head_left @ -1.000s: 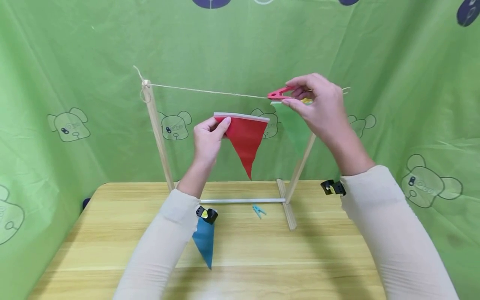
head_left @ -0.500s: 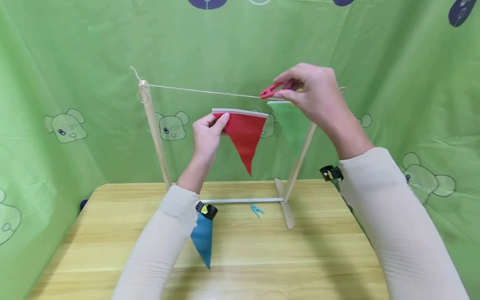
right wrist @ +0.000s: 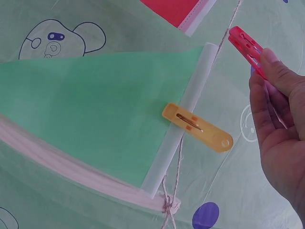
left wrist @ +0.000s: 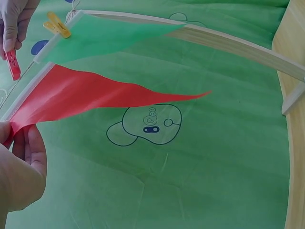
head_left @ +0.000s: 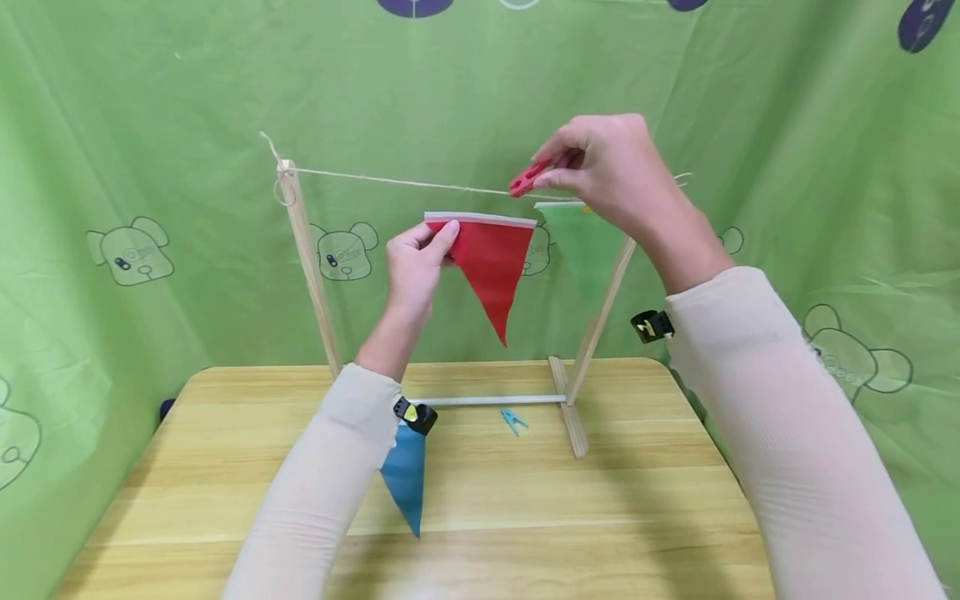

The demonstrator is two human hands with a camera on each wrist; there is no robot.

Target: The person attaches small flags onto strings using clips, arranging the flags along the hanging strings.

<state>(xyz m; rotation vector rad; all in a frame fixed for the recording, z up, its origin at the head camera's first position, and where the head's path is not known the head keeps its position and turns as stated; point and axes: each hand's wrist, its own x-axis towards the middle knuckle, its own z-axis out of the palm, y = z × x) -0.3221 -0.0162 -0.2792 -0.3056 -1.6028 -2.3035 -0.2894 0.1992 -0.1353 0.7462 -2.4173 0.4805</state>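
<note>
My left hand (head_left: 416,267) pinches the white-edged top of a red triangular pennant (head_left: 495,258) near its left corner, and the pennant hangs just below the string (head_left: 397,180). Between thumb and fingers of my right hand (head_left: 607,171) is a red clothespin (head_left: 528,178), held close to the string, above and right of the red pennant. A green pennant (head_left: 581,242) hangs at the right end of the string. In the right wrist view a yellow clothespin (right wrist: 198,127) clips the green pennant's white edge to the string.
Wooden posts (head_left: 309,258) and a white bar (head_left: 487,401) form the frame on the table (head_left: 525,533). A blue clothespin (head_left: 514,421) lies near the bar. A blue pennant (head_left: 407,483) lies partly hidden under my left forearm. Green printed cloth (head_left: 465,83) surrounds the table.
My right hand has moved up and left with the red clothespin, which now tilts more downward to the left. The red pennant has risen slightly in my left hand, nearer the string.
</note>
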